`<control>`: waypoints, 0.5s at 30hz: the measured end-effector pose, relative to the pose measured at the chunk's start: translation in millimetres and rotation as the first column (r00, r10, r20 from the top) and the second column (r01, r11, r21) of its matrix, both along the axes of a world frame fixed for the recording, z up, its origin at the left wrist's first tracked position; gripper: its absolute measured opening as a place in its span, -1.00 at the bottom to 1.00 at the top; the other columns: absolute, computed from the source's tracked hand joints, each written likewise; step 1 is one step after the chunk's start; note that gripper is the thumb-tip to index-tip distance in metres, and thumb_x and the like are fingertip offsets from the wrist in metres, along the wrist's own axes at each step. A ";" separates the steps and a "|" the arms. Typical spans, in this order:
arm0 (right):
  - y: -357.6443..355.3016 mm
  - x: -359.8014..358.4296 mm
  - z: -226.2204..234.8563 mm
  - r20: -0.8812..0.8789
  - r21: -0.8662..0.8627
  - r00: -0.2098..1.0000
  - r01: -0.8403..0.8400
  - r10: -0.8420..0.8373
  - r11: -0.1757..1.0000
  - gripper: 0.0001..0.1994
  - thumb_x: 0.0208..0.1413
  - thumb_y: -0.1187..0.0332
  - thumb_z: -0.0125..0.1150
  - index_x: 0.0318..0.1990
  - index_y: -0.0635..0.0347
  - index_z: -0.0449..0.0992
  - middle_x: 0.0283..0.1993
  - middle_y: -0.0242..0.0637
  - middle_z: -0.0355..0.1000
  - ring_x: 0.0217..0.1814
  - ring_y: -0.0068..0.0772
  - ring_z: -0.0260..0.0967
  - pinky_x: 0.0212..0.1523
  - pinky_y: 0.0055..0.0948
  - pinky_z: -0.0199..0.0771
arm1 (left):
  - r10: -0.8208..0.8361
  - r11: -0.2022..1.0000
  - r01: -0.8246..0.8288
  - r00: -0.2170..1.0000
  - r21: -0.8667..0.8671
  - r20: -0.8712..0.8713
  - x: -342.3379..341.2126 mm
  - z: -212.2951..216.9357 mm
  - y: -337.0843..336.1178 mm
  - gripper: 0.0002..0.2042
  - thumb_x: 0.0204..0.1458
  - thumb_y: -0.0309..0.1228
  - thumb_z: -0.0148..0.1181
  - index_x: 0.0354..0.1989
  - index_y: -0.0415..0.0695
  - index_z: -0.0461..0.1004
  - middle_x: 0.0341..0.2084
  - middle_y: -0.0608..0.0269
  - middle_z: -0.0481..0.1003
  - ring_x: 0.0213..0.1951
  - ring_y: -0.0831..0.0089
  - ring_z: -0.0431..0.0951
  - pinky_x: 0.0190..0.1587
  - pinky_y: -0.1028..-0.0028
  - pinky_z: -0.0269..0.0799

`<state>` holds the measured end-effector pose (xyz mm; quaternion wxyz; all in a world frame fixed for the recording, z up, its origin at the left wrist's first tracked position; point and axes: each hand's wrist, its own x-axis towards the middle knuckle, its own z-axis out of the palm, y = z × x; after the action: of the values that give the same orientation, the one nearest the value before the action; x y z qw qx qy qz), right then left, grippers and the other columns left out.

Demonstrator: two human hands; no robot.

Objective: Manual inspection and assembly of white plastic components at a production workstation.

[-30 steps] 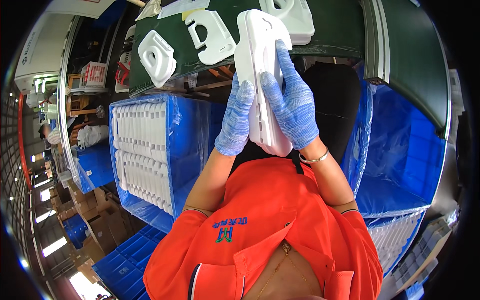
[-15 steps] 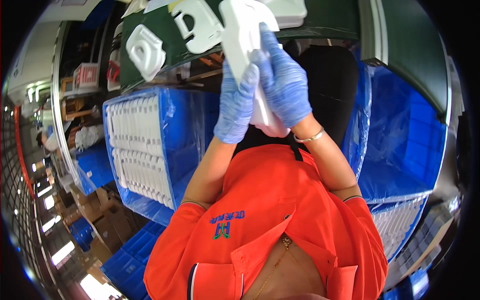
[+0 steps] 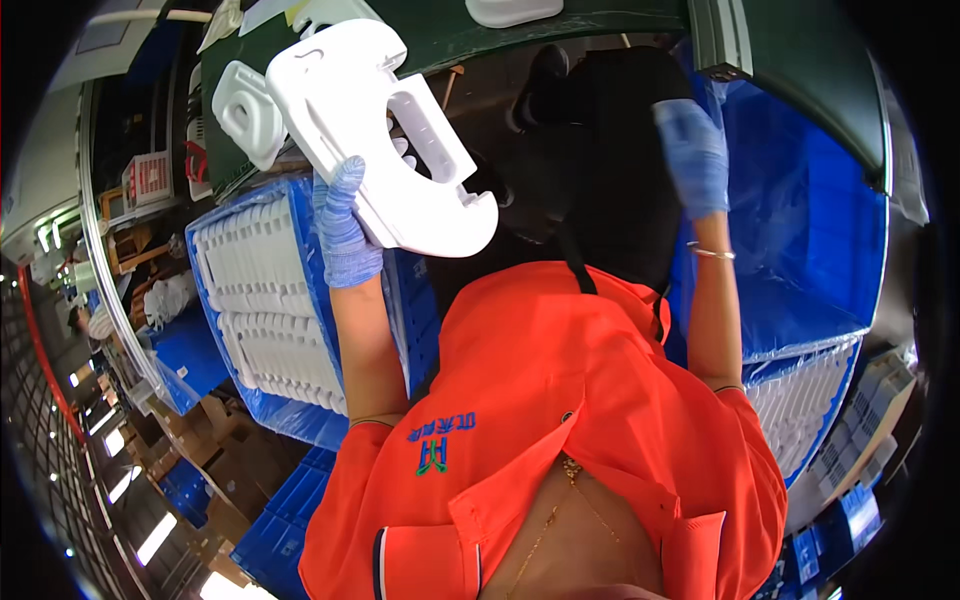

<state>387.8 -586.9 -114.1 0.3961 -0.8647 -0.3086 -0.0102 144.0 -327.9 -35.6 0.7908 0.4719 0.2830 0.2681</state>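
White plastic housing (image 3: 345, 115): state its location and grip.

– Raised at the far left, by the near edge of the green bench (image 3: 600, 30). The left hand (image 3: 345, 240) pinches its near left edge, thumb on top, fingers mostly hidden below, presumably to present the broad face upward.

– Right hand (image 3: 695, 155)?

– Apart from the housing, near the right blue crate (image 3: 850, 240); finger spread cannot be told.

– Left crate (image 3: 318, 260)?

– Its white parts (image 3: 255, 260) stand on edge in two rows, probably to save space.
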 end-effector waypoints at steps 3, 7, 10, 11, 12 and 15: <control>11.5 -13.8 36.6 -0.446 0.192 0.894 0.065 0.028 0.979 -0.81 0.10 0.35 0.16 -0.15 0.16 0.54 -0.50 -0.56 0.34 -0.45 -0.67 0.26 -0.37 -0.66 0.32 | 0.002 0.997 0.000 1.000 -0.082 0.020 -6.8 -1.3 2.0 -0.22 -0.21 -0.26 0.29 0.21 -0.30 0.09 -0.02 -0.10 0.35 -0.07 0.16 0.47 -0.03 0.19 0.48; 61.9 -56.0 47.8 -0.475 0.209 0.759 -0.394 0.445 0.895 -0.68 0.03 0.42 0.21 0.00 0.12 0.48 -0.50 -0.45 0.33 -0.47 -0.64 0.25 -0.33 -0.62 0.36 | -0.074 0.984 0.084 0.995 -0.158 0.070 -0.1 5.6 -5.2 -0.20 -0.22 -0.24 0.29 0.22 -0.31 0.08 0.02 -0.12 0.32 -0.07 0.17 0.46 0.01 0.19 0.45; 103.9 -76.5 36.5 -0.206 0.177 0.675 -0.686 0.709 0.705 -0.82 0.03 0.42 0.21 -0.19 0.21 0.53 -0.50 -0.42 0.36 -0.48 -0.64 0.27 -0.37 -0.60 0.37 | -0.095 0.974 0.114 0.990 -0.194 0.102 0.0 13.5 -11.0 -0.19 -0.22 -0.23 0.29 0.22 -0.31 0.07 0.03 -0.13 0.31 -0.07 0.18 0.46 0.00 0.19 0.46; 101.7 -75.6 32.0 -0.206 0.176 0.675 -0.687 0.709 0.705 -0.82 0.03 0.42 0.21 -0.19 0.21 0.53 -0.50 -0.42 0.36 -0.48 -0.64 0.27 -0.37 -0.60 0.37 | -0.095 0.974 0.114 0.990 -0.195 0.103 -0.8 14.9 -10.3 -0.19 -0.22 -0.23 0.29 0.22 -0.31 0.07 0.03 -0.13 0.31 -0.07 0.18 0.46 0.00 0.19 0.46; 94.6 -71.8 30.0 -0.319 0.249 0.700 -0.588 0.639 0.770 -0.86 0.04 0.40 0.20 -0.25 0.23 0.53 -0.52 -0.43 0.35 -0.50 -0.66 0.26 -0.40 -0.62 0.35 | -0.094 0.974 0.117 0.988 -0.195 0.124 -1.3 15.7 -9.3 -0.19 -0.22 -0.23 0.29 0.23 -0.31 0.06 0.04 -0.14 0.30 -0.07 0.17 0.47 0.00 0.19 0.46; 71.0 -49.1 40.5 -0.458 0.268 0.775 -0.347 0.435 0.899 -0.87 0.12 0.34 0.15 -0.38 0.19 0.51 -0.61 -0.52 0.28 -0.57 -0.74 0.17 -0.54 -0.69 0.18 | -0.040 0.986 0.058 0.992 -0.154 0.117 -15.7 16.8 -2.0 -0.18 -0.22 -0.24 0.29 0.23 -0.31 0.06 0.04 -0.16 0.30 -0.08 0.17 0.47 -0.01 0.19 0.47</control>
<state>338.7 -515.9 -73.6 0.5278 -0.7164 -0.3646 0.2743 128.3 -329.9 -18.8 0.8467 0.3988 0.2462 0.2519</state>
